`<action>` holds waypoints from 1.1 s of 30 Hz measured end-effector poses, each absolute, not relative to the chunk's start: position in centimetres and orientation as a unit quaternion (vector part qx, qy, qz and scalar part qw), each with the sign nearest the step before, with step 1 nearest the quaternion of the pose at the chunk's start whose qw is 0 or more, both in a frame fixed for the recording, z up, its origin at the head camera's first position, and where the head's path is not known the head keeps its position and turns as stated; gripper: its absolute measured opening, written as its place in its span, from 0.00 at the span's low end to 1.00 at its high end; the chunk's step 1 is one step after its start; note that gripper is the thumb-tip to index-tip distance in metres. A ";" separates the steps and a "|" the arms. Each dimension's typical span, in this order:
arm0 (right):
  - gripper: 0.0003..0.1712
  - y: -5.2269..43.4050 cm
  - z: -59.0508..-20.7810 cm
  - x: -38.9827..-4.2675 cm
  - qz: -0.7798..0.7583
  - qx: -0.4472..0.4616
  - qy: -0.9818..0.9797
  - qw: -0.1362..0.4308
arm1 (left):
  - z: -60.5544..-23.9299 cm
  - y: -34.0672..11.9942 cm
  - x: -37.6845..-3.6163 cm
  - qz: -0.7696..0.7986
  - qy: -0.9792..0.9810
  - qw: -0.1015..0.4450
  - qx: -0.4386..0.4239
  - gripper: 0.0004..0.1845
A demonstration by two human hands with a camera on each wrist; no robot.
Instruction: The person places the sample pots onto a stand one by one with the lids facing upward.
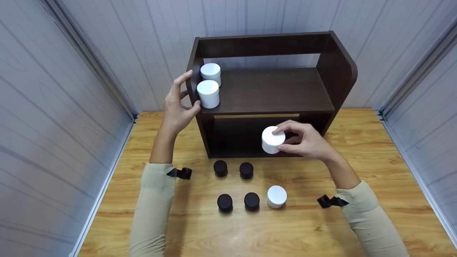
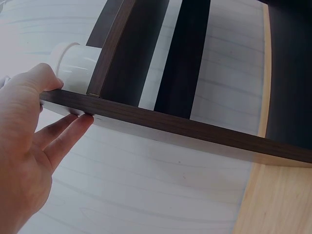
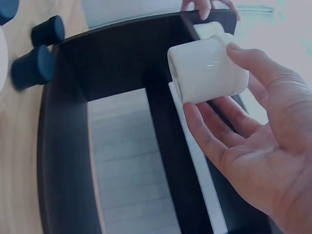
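R hand (image 1: 307, 142) grips white jar (image 1: 273, 140) w/ curled fingers, jar at hand's 9 o'clock, held in front of dark shelf unit's (image 1: 335, 71) lower opening, off the table (image 1: 375, 150). L hand (image 1: 176, 107) open, fingers straight against shelf's left side panel; two white jars (image 1: 208, 93) on upper shelf at its 3 o'clock, just beside. Four black jars (image 1: 246, 170) and one white one (image 1: 276, 196) on table at 6 o'clock of held jar.

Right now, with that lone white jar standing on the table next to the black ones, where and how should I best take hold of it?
Probably from above. The white jar stands upright with its flat lid up, and a black jar sits close on its left, so that side is crowded. Close the grip around the round wall just under the lid, fingers on its front and back, which are free. The right hand already holds another jar.
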State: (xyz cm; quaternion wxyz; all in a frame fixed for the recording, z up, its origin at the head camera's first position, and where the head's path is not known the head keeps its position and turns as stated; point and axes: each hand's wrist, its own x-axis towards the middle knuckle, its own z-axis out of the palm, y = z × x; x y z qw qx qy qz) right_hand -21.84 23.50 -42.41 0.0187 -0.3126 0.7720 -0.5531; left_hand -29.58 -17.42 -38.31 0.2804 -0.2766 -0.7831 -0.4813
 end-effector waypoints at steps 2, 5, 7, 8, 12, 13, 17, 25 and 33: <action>0.23 23.2 -41.8 -21.8 -0.552 -0.310 0.774 0.015 | -38.3 -17.4 -29.6 -0.481 -0.783 0.281 -0.276 0.39; 0.23 22.8 -40.9 -21.8 -0.549 -0.309 0.777 0.009 | -38.3 -17.3 -29.6 -0.484 -0.783 0.278 -0.274 0.39; 0.23 22.5 -40.3 -21.8 -0.545 -0.311 0.779 0.001 | -38.3 -17.3 -29.6 -0.488 -0.783 0.274 -0.272 0.39; 0.23 22.3 -40.0 -21.8 -0.544 -0.311 0.779 -0.002 | -38.3 -17.3 -29.6 -0.490 -0.782 0.272 -0.271 0.39; 0.22 21.7 -38.6 -21.9 -0.543 -0.314 0.778 -0.016 | -38.3 -17.2 -29.6 -0.491 -0.784 0.270 -0.268 0.39; 0.22 21.6 -38.2 -22.0 -0.544 -0.314 0.778 -0.019 | -38.3 -17.2 -29.6 -0.491 -0.784 0.270 -0.268 0.39; 0.23 21.1 -36.9 -22.4 -0.550 -0.307 0.776 -0.023 | -38.3 -17.1 -29.5 -0.492 -0.783 0.271 -0.266 0.39; 0.23 20.4 -35.4 -24.5 -0.569 -0.288 0.770 -0.024 | -38.3 -17.0 -29.6 -0.493 -0.783 0.273 -0.264 0.40; 0.24 20.0 -34.7 -27.1 -0.557 -0.259 0.786 -0.066 | -38.3 -16.8 -29.6 -0.492 -0.783 0.271 -0.268 0.39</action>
